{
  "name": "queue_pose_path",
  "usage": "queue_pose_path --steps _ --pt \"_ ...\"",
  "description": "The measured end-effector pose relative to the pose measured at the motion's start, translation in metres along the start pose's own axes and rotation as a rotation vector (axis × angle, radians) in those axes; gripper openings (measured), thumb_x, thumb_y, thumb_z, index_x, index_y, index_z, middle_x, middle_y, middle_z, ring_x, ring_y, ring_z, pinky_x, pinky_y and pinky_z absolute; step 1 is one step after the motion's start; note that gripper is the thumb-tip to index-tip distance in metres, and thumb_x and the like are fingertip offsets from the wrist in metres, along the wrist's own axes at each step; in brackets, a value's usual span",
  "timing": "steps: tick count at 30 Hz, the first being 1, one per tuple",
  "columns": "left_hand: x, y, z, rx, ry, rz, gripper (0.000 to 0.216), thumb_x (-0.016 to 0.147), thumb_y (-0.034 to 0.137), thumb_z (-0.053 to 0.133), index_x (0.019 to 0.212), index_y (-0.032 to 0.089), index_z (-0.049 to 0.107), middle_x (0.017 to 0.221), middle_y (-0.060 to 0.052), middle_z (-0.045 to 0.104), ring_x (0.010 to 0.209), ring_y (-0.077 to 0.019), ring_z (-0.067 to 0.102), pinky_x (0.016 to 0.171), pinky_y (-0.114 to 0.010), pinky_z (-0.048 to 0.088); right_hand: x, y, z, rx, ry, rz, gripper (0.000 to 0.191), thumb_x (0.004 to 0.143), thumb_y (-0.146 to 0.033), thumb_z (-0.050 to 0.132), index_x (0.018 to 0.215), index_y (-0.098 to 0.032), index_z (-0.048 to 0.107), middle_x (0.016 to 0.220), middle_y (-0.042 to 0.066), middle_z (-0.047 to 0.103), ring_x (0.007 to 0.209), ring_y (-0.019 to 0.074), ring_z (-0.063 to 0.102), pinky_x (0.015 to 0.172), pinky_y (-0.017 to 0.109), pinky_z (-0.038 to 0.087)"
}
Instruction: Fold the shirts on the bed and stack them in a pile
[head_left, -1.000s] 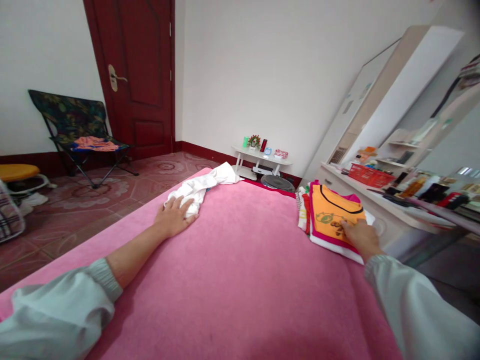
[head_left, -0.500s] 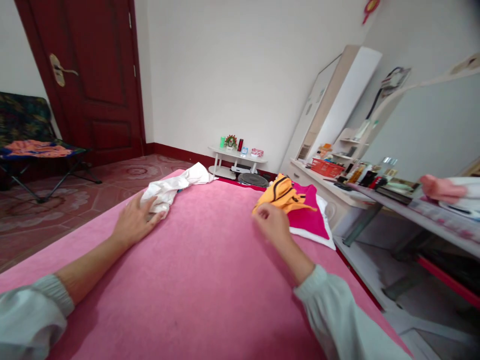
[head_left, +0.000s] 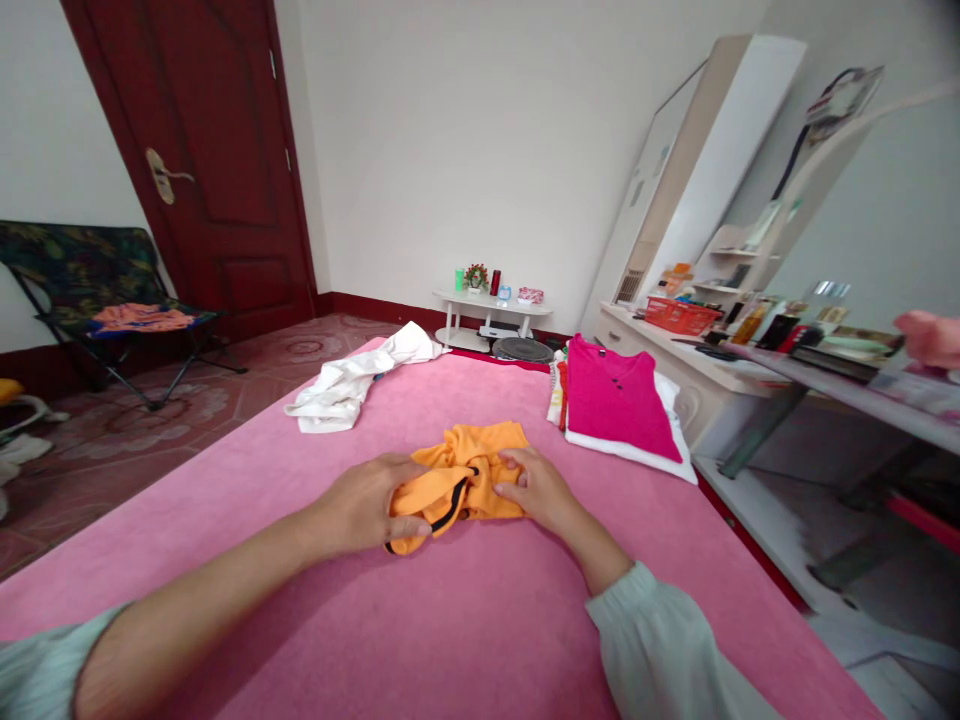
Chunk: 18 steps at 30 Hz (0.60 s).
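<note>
A crumpled orange garment (head_left: 487, 450) with black trim lies on the pink bed cover (head_left: 450, 620) in front of me. My left hand (head_left: 379, 500) grips its left end, thumb over the black edging. On its right side my right hand (head_left: 536, 490) holds the cloth between thumb and curled fingers. Farther off at the left, a rumpled white garment (head_left: 337, 390) lies loose near the bed's edge. Back at the right rests a neatly folded magenta top (head_left: 619, 400) with buttons, lying on a white folded garment (head_left: 679, 465).
A dressing table with a red basket (head_left: 679, 315) and bottles stands along the right side. Beyond the bed's far end is a low white stand (head_left: 495, 303). At the left are a folding chair (head_left: 112, 300) with orange cloth on it and a dark red door (head_left: 217, 150).
The orange garment has come from on top of the magenta top to the bed's middle, nearer me. My left hand has left the white garment and now grips the orange one with my right.
</note>
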<state>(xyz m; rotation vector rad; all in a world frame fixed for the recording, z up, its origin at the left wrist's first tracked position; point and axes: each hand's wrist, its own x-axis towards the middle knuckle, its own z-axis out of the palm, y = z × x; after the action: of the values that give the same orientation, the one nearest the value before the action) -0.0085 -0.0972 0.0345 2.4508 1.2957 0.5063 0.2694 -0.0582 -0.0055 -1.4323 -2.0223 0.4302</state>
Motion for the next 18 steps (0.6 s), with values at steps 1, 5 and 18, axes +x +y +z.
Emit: queue_pose_path --steps 1,5,18 --pt "-0.001 -0.001 -0.001 -0.021 -0.025 -0.038 0.041 0.074 0.045 0.063 0.108 0.023 0.065 0.107 -0.006 0.066 0.096 -0.0231 0.06 0.087 -0.032 0.046 0.0 0.004 0.001 -0.012 -0.053 -0.007 0.018 0.069 -0.019 0.064 0.086 -0.017 0.068 0.085 0.003 0.066 0.073 0.015 0.057 0.066 0.025 0.042" --pt "-0.003 -0.007 -0.021 -0.361 -0.188 -0.142 0.036 0.081 0.048 0.054 0.089 0.016 0.068 0.085 -0.003 0.069 0.08 -0.0203 0.063 0.071 -0.027 0.048 0.002 0.002 -0.019 -0.026 -0.223 0.052 0.009 0.066 -0.013 0.059 0.058 -0.015 0.062 0.058 -0.001 0.059 0.058 0.011 0.052 0.056 0.021 0.036" --pt "0.004 -0.07 -0.086 -0.756 0.748 -0.397 0.055 0.092 0.049 0.037 0.131 0.011 0.043 0.124 -0.01 0.059 0.097 -0.0184 0.06 0.085 -0.033 0.052 0.0 0.051 -0.123 0.501 1.003 0.33 0.013 0.062 -0.031 0.061 0.064 -0.019 0.056 0.049 -0.005 0.051 0.045 0.0128 0.049 0.046 0.025 0.044"
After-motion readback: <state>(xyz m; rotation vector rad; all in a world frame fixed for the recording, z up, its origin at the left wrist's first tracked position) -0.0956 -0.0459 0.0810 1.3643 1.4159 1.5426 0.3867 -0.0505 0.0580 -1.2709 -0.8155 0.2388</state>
